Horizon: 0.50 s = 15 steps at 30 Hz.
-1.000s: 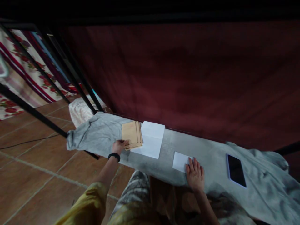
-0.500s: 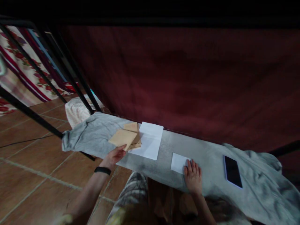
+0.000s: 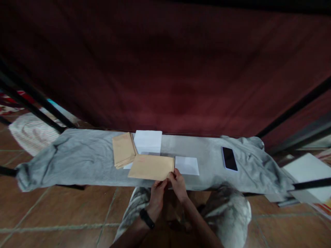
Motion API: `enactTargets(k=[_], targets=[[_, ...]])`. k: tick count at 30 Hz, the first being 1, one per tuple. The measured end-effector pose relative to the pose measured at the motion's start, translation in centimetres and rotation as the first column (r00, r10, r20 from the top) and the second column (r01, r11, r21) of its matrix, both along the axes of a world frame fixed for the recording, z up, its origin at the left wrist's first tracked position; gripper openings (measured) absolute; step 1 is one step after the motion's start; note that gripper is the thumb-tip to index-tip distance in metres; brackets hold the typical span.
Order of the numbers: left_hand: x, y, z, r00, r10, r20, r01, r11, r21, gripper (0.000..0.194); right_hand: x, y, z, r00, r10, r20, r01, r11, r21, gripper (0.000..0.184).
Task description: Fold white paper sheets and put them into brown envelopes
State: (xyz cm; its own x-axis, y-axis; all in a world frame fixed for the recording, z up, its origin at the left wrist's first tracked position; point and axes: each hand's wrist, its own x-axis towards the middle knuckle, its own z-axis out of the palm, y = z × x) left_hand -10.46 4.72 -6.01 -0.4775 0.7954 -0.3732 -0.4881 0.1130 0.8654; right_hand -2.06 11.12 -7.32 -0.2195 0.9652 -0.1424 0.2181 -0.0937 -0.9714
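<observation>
A brown paper envelope (image 3: 152, 167) is held up by its near right corner, over the front of the cloth-covered surface. My left hand (image 3: 157, 193), with a dark band on its wrist, pinches its lower edge. Close beside it, my right hand (image 3: 178, 183) grips the right end with thumb and fingers. Left of the envelope lies a stack of brown envelopes (image 3: 123, 150). Behind it rests a white paper sheet (image 3: 148, 142), partly covered by the envelope. A folded white paper (image 3: 186, 165) lies flat just right of my right hand.
A phone (image 3: 229, 158) lies to the right on the grey cloth (image 3: 85, 155). Dark metal bars (image 3: 297, 106) frame both ends, and a dark red curtain (image 3: 176, 86) hangs behind. White boxes (image 3: 309, 175) stand beyond the right end.
My left hand has brought one envelope rightward from the stack. My right hand has left the folded white paper and now grips that envelope. The view has turned to the right.
</observation>
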Motion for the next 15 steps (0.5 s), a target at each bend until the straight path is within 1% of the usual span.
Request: enactTargets(k=[2,4,7,10,13,15], targets=[[0.1,-0.3,-0.4,1.000,-0.030,0.005,0.030,0.999,-0.040,0.026,0.8,0.3,-0.1,0.997,-0.066,-0.034,0.064,0.997,-0.052,0.021],[0.0,-0.4,-0.7,0.996,-0.077,0.038,0.080,0.993,-0.084,0.023,1.6,0.6,-0.2,0.992,-0.100,-0.082,0.092,0.991,-0.099,0.019],[-0.3,0.0,-0.8,0.982,-0.166,0.093,0.177,0.976,-0.130,0.014,2.3,0.9,-0.4,0.983,-0.107,-0.150,0.082,0.983,-0.166,0.025],[-0.3,0.3,-0.7,0.966,-0.232,0.115,0.247,0.960,-0.130,0.011,2.9,1.1,-0.5,0.974,-0.086,-0.209,0.039,0.975,-0.217,0.034],[0.1,-0.3,-0.7,0.944,-0.315,0.095,0.325,0.936,-0.132,0.008,3.7,1.5,-0.4,0.972,-0.038,-0.232,-0.008,0.981,-0.192,0.037],[0.4,-1.1,-0.5,0.906,-0.422,0.019,0.420,0.894,-0.157,0.014,4.5,1.8,-0.2,0.976,-0.019,-0.217,-0.012,0.990,-0.139,0.035]])
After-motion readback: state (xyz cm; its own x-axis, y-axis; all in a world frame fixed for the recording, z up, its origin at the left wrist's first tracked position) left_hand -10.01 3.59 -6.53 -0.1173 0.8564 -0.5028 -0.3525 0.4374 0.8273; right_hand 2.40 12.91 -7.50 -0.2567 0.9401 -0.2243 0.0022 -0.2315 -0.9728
